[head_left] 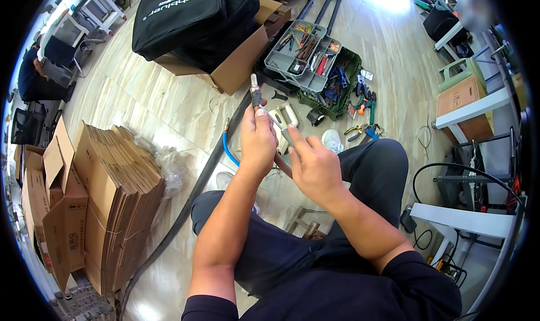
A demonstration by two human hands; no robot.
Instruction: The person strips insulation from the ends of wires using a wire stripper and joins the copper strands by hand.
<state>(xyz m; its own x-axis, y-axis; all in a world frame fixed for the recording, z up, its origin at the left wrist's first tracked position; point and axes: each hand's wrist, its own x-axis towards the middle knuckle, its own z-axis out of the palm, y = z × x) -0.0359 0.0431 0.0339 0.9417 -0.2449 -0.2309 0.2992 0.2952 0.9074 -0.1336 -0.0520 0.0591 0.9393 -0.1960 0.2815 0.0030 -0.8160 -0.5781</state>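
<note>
My left hand (259,138) is closed around a cable connector (256,93), a dark body with a shiny metal tip pointing up and away from me. In my right hand (315,162) is a screwdriver (286,132) with a greyish handle. Its thin shaft slants up to the left, and its end meets the connector beside my left thumb; the exact contact is too small to tell. A brownish cable (283,164) runs down from my left hand behind the right fingers. Left of my left wrist, a blue hose (227,148) with a brass-coloured end sticks up.
A toolbox (306,56) with grey trays stands ahead, pliers (368,104) and other tools beside it. A black bag (185,17) sits on an open carton (236,62). Flattened cardboard (115,203) is stacked left. A thick dark cable (185,214) crosses the floor. White-legged desks (461,220) stand right.
</note>
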